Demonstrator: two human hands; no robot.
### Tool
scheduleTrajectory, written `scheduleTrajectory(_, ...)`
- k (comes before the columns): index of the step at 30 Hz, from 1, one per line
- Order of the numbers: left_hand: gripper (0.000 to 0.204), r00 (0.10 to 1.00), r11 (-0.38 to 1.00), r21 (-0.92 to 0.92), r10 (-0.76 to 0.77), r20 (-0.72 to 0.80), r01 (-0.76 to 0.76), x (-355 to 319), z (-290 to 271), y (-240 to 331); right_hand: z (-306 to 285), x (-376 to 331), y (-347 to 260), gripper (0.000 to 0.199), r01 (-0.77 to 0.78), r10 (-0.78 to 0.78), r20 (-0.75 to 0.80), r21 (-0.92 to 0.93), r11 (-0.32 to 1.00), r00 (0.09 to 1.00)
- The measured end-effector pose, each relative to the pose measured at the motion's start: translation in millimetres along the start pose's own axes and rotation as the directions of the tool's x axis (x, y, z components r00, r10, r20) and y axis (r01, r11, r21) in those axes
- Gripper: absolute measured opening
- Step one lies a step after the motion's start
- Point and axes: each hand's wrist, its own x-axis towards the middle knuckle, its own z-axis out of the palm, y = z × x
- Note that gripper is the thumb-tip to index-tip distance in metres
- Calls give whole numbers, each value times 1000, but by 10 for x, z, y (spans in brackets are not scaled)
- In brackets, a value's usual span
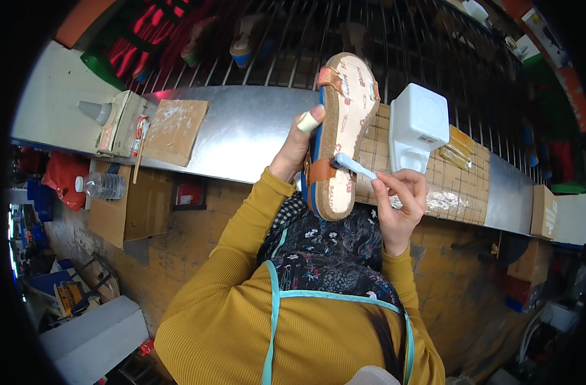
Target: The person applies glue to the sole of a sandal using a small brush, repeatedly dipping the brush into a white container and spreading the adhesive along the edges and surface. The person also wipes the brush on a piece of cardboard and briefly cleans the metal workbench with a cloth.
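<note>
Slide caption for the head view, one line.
Left hand holds a sandal; right hand holds a brush at its lower strap.

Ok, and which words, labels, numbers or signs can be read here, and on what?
I don't copy wording out, only where it stands:
Sandal, in the left hand: reddish words and small signs on its pale face, partly legible.
White plastic container: small label, too small to read.
Red-and-white tube at left: print too small to read.

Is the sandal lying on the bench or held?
Held: the left hand grips the sandal by its side. Whether it also touches the bench, I cannot tell.
</note>
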Motion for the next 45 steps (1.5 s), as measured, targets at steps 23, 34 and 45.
scheduleTrajectory(23, 94, 981, 999, -51, 1, 192, 9, -89, 0, -130, -98, 822, 167, 16, 114, -214, -203, -413, 904, 956)
scheduleTrajectory(34, 98, 968, 969, -205, -87, 236, 138, -67, -63, -149, -178, 650, 191, 15, 115, -255, -242, -474, 873, 936)
scheduleTrajectory(45, 81, 995, 954, -300, -9, -97, -21, -16, 19, -168, -160, 86, 341, 34, -366, 344, 134, 449, 815, 930)
